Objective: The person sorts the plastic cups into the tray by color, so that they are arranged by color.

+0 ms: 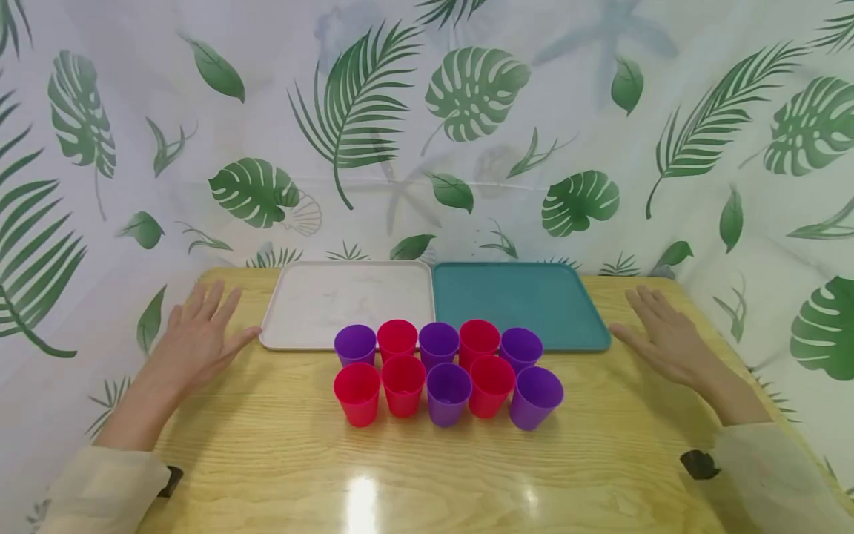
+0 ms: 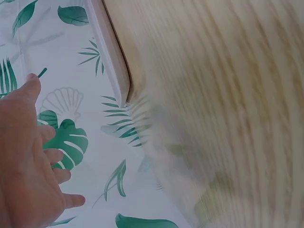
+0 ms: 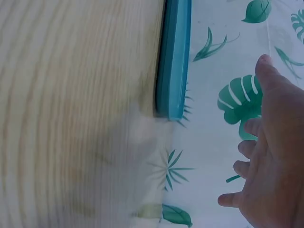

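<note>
A: So, starting from the block of cups (image 1: 445, 373) — where, exactly?

B: Standing upright on the wooden counter (image 1: 427, 475), two rows of five, packed close. Back row: purple, red, purple, red, purple. Front row: red, red, purple, red, purple, with the purple cup (image 1: 534, 397) at the right end tipped a little outward.

A: And behind the cups?

B: Two flat trays side by side, edges touching. White tray (image 1: 347, 300) behind the left half of the cups, teal tray (image 1: 520, 297) behind the right half. Both bare on top, back row of cups just at their front rims.

A: Hands?

B: Left hand (image 1: 196, 337) well to the left of the cups, palm down over the counter, fingers straight and spread, thumb tip near the front left corner of the white tray. Gripping nothing. Right hand (image 1: 660, 337) well to the right of the cups, palm down, fingers straight and close together, just off the right edge of the teal tray. Likewise holding nothing.

A: Touching the counter or hovering?

B: Cannot tell from the head view. Wrist views blurred: only open fingers, wood grain, a tray corner each and the leaf-print curtain (image 1: 427, 133) hanging behind the trays.

A: Sleeves?

B: Pale, at both wrists, nearer than the cups.
</note>
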`<state>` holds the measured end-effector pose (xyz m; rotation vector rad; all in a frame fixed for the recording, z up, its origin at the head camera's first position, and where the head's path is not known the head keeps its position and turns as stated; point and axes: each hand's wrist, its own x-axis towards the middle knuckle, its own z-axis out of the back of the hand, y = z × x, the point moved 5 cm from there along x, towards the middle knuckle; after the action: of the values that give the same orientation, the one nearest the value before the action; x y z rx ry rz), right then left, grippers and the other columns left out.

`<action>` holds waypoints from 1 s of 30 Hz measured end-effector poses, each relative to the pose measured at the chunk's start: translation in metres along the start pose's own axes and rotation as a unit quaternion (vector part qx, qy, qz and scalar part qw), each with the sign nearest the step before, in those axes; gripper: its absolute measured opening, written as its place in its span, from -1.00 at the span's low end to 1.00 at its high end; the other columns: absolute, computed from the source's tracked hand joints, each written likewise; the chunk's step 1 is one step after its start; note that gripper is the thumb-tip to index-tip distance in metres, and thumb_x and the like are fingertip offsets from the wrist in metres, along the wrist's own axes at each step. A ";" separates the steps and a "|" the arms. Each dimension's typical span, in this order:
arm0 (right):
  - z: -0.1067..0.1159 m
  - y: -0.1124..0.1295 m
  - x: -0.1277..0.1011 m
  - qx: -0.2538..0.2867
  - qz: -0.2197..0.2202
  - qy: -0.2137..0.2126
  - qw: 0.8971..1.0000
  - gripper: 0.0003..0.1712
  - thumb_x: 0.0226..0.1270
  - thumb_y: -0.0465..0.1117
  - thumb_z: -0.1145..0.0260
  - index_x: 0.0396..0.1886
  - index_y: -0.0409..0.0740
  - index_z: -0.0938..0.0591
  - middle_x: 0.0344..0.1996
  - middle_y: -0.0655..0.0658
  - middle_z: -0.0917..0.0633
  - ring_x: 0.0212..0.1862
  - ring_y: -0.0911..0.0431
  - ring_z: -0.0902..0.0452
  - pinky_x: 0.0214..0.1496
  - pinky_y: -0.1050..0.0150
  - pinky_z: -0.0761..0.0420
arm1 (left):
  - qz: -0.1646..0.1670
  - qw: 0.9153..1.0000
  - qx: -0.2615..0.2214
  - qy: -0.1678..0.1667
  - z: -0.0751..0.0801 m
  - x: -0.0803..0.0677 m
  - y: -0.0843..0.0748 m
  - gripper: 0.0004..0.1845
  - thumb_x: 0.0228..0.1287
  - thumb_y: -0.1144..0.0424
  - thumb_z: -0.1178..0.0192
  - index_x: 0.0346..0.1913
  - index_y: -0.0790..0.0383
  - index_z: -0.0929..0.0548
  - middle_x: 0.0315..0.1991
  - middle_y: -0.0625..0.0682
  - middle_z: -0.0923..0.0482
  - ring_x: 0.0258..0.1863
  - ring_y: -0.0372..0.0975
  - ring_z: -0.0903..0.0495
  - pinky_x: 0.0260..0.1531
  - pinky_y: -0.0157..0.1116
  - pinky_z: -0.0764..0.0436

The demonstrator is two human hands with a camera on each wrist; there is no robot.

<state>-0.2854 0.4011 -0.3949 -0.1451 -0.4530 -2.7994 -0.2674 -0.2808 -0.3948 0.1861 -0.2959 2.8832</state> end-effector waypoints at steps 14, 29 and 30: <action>-0.001 0.038 0.000 0.076 0.032 0.009 0.997 -0.06 0.67 0.02 -0.09 0.65 -0.37 0.17 0.59 -0.54 0.09 0.59 -0.44 0.26 0.57 -0.37 0.19 | -0.008 0.998 -0.070 0.001 -0.006 0.010 -0.025 -0.05 0.60 -0.24 0.08 0.57 0.57 -0.02 0.61 0.45 0.17 0.58 0.34 0.18 0.44 0.38 0.03; -0.011 0.082 -0.007 0.130 0.034 0.027 0.991 -0.14 0.69 0.03 -0.06 0.68 -0.28 0.09 0.59 -0.49 -0.01 0.55 -0.48 0.06 0.49 -0.45 -0.05 | 0.024 0.982 -0.186 0.033 -0.026 0.027 -0.031 -0.03 0.59 -0.25 0.07 0.61 0.50 0.08 0.63 0.43 0.26 0.58 0.31 0.16 0.51 0.27 0.05; -0.012 0.084 -0.009 0.136 0.032 0.029 0.990 -0.15 0.69 0.02 -0.04 0.68 -0.28 0.08 0.59 -0.49 -0.03 0.53 -0.49 0.01 0.46 -0.46 -0.09 | 0.027 0.980 -0.193 0.037 -0.027 0.027 -0.030 -0.03 0.59 -0.23 0.05 0.61 0.51 0.08 0.62 0.44 0.26 0.58 0.32 0.16 0.51 0.27 0.05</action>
<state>-0.2517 0.3240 -0.3832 -0.0190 -0.7933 -2.6404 -0.2891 -0.2401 -0.4115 0.0005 -0.8443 2.8067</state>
